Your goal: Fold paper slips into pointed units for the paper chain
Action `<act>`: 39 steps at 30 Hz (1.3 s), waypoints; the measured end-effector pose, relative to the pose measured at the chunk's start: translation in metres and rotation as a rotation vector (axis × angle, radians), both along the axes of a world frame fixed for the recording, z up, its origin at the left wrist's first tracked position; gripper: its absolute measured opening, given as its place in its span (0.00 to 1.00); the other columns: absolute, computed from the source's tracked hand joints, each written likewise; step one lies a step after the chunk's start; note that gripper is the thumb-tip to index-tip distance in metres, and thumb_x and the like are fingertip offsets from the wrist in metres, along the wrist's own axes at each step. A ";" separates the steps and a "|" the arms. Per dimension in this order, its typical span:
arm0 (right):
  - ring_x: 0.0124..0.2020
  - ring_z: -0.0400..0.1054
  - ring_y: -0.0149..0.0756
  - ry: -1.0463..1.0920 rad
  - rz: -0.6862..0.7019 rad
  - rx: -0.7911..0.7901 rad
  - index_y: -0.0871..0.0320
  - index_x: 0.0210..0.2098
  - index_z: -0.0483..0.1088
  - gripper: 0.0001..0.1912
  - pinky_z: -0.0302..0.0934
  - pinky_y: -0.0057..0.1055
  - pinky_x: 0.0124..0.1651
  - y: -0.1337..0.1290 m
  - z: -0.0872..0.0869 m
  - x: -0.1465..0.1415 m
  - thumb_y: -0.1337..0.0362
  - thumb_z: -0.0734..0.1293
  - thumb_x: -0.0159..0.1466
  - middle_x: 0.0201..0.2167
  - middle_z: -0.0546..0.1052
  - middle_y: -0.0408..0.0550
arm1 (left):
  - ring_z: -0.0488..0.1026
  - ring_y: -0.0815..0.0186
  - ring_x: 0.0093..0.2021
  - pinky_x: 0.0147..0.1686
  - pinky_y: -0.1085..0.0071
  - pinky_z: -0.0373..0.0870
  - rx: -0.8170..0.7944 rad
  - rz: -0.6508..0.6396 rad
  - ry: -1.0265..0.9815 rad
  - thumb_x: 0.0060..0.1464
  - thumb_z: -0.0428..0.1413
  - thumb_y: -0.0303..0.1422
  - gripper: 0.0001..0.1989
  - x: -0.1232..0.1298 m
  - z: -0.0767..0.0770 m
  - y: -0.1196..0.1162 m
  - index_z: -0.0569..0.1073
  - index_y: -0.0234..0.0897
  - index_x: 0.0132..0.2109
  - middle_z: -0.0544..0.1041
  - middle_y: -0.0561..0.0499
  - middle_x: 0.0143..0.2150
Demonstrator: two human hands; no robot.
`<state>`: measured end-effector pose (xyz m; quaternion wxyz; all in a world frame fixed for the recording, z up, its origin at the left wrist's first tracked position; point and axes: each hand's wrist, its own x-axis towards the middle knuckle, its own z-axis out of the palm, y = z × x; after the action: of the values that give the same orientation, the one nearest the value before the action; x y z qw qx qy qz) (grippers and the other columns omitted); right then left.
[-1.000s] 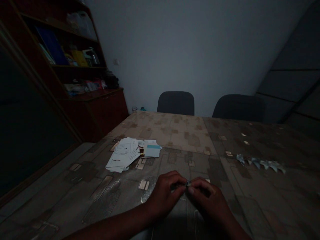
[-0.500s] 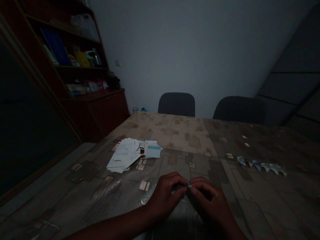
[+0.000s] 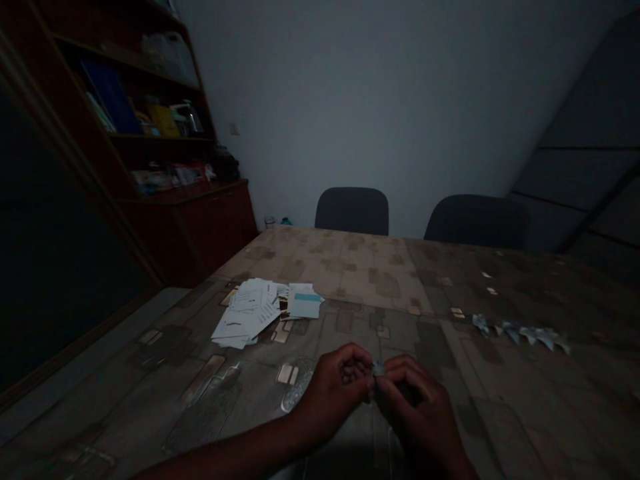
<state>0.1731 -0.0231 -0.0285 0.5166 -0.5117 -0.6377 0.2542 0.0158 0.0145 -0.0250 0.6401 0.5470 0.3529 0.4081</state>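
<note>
My left hand (image 3: 334,390) and my right hand (image 3: 423,400) meet above the near part of the table. Between their fingertips is a small pale piece of folded paper (image 3: 377,368), mostly covered by the fingers. Thumb and fingers of each hand are pinched on it from either side. Off to the right lies a row of several small folded paper pieces (image 3: 533,335) with pointed ends. Beyond my left hand, a spread heap of white printed cards or paper slips (image 3: 250,310) rests on the table, with a blue-banded one (image 3: 305,305) at its right side.
A patterned cloth covers the table (image 3: 350,260). Two dark chairs (image 3: 351,210) stand at its far edge, before a plain wall. At the left rises a reddish wooden cabinet (image 3: 215,220) with loaded shelves. The room is dim.
The fingers have shifted slightly around the folded paper, and more of its pale surface shows. The left fingers are curled in more. Heap and row stay where they were.
</note>
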 end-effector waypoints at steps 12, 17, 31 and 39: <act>0.29 0.69 0.36 -0.007 -0.054 0.068 0.56 0.20 0.69 0.12 0.63 0.28 0.33 0.001 0.002 -0.004 0.64 0.67 0.61 0.24 0.72 0.45 | 0.69 0.70 0.27 0.30 0.74 0.64 -0.037 0.004 -0.035 0.46 0.61 0.28 0.05 0.004 -0.001 -0.001 0.72 0.32 0.31 0.74 0.53 0.24; 0.34 0.71 0.37 -0.024 0.029 -0.002 0.56 0.26 0.71 0.13 0.64 0.28 0.37 0.001 0.004 0.001 0.61 0.63 0.65 0.30 0.75 0.47 | 0.69 0.70 0.28 0.30 0.75 0.64 0.013 0.073 -0.025 0.46 0.60 0.28 0.04 0.000 0.002 0.003 0.72 0.33 0.32 0.73 0.54 0.25; 0.31 0.71 0.37 -0.354 0.096 0.380 0.53 0.39 0.71 0.07 0.64 0.34 0.37 0.004 0.027 0.023 0.70 0.65 0.63 0.31 0.77 0.46 | 0.69 0.70 0.27 0.29 0.75 0.63 0.075 0.020 0.035 0.44 0.61 0.26 0.06 -0.002 0.011 -0.001 0.71 0.34 0.32 0.71 0.55 0.25; 0.34 0.73 0.38 -0.410 0.080 0.478 0.54 0.45 0.70 0.13 0.66 0.34 0.37 0.004 0.022 0.024 0.71 0.66 0.62 0.34 0.78 0.48 | 0.69 0.70 0.28 0.29 0.75 0.64 0.070 0.005 0.032 0.44 0.61 0.27 0.05 -0.002 0.007 -0.002 0.74 0.33 0.31 0.72 0.53 0.26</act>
<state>0.1974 -0.0190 -0.0068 0.4724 -0.3910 -0.7898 0.0085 0.0137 0.0125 -0.0177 0.6138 0.5748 0.3498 0.4129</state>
